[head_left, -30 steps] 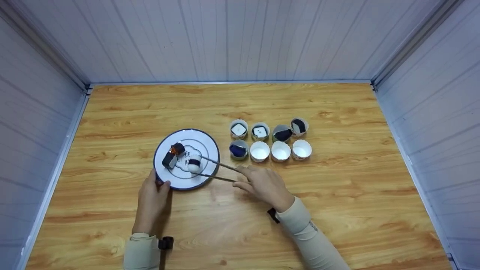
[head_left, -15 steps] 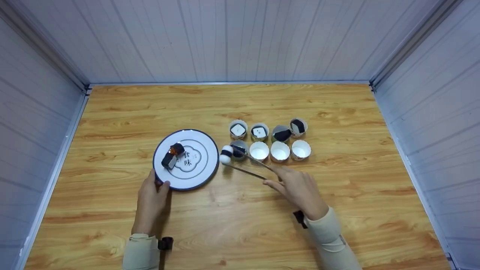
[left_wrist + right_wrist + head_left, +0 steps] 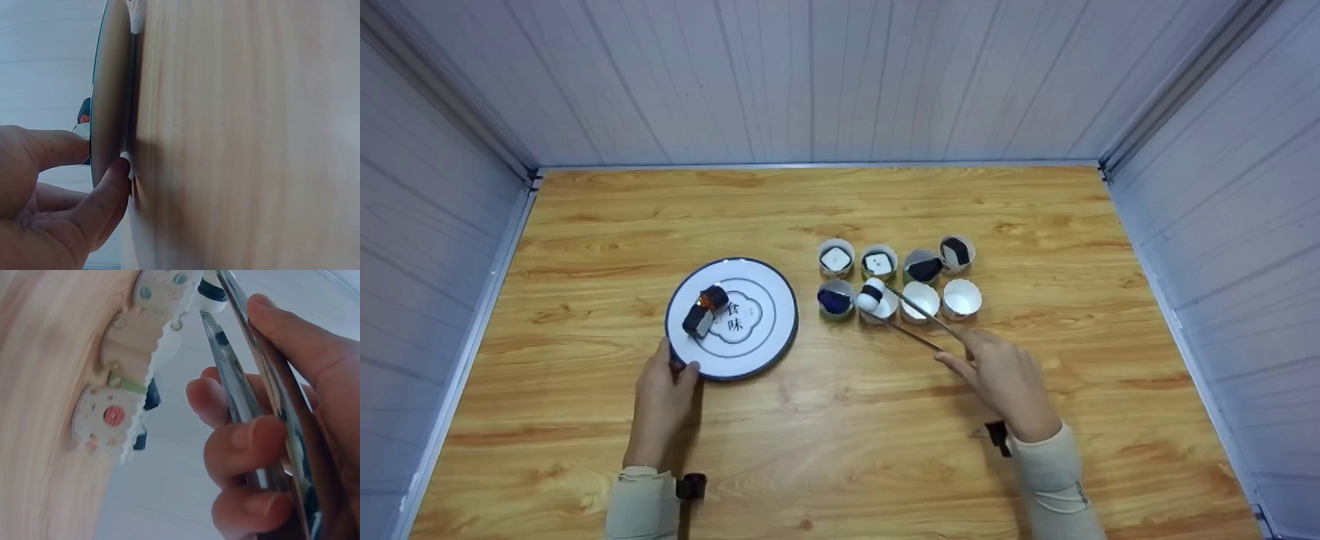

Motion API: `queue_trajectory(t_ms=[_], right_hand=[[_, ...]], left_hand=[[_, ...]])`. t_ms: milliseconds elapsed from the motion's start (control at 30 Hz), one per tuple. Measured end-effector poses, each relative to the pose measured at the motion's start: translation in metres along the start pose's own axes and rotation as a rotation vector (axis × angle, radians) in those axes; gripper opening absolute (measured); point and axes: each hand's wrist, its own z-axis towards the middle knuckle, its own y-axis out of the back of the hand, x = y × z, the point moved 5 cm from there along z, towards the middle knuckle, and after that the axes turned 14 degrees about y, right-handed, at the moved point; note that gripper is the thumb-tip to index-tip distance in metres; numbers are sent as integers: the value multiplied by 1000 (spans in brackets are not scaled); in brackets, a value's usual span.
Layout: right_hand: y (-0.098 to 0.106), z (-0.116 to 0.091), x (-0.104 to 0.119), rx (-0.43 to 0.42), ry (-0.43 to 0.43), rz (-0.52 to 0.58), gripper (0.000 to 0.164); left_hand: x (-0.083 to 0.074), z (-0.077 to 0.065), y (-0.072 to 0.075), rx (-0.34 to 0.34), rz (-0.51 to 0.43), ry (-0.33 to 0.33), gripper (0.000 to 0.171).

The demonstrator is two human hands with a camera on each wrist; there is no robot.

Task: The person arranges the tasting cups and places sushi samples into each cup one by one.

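Observation:
My left hand [image 3: 660, 405] pinches the near-left rim of a white, blue-edged plate [image 3: 769, 334]; in the left wrist view the thumb lies over the rim and fingers [image 3: 107, 197] are beneath it. A dark toy sushi piece with orange [image 3: 715, 298] and a black-and-white one [image 3: 699, 322] lie on the plate. My right hand [image 3: 1009, 379] grips metal tongs [image 3: 912, 336], fingers curled round them in the right wrist view. Between the tongs' tips is a white sushi piece with a black band [image 3: 871, 295], above a white paper cup [image 3: 880, 315] in the front row.
Two rows of paper cups stand right of the plate. The back-row cups, like the one at back left [image 3: 836, 259], hold black or white pieces. The front-left cup [image 3: 836, 300] has a dark blue piece. Two bare white cups [image 3: 920, 302] stand farther right. Panel walls [image 3: 810, 82] surround the table.
My right hand has moved right with the tongs, carrying the black-banded white sushi piece off the plate, past the front-left cup, to above the second front cup. The left hand and plate stay put.

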Motion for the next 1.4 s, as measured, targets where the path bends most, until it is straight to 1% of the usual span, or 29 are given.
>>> queue_trajectory(t_ms=[167,400,633,767,967,1067,1167,1300,1400], right_hand=[[-1,-4,-6,-4,-11,-31,46],[-2,-3,-8,-3,-7,-45,44],[-1,-1,-9,30,-36,-27,44],[-2,-1,-10,44,-50,-14,44],[0,0,-7,19,-35,-20,44],[1,3,-3,-7,-22,-22,45],[-1,10,5,-18,-1,-17,46],[-6,26,20,-19,31,-13,49],[-10,41,35,-14,63,-18,50]], left_hand=[[0,0,1,-7,9,-19,66],[0,-1,1,9,-7,-16,67],[-1,0,2,12,-3,-1,68],[-1,0,2,8,-6,-4,67],[-1,-1,1,-4,-9,-25,65],[-1,-1,2,-13,5,-23,64],[-1,-1,2,-21,15,-26,64],[-2,-1,1,-15,12,-17,65],[-2,-1,0,-10,12,2,66]])
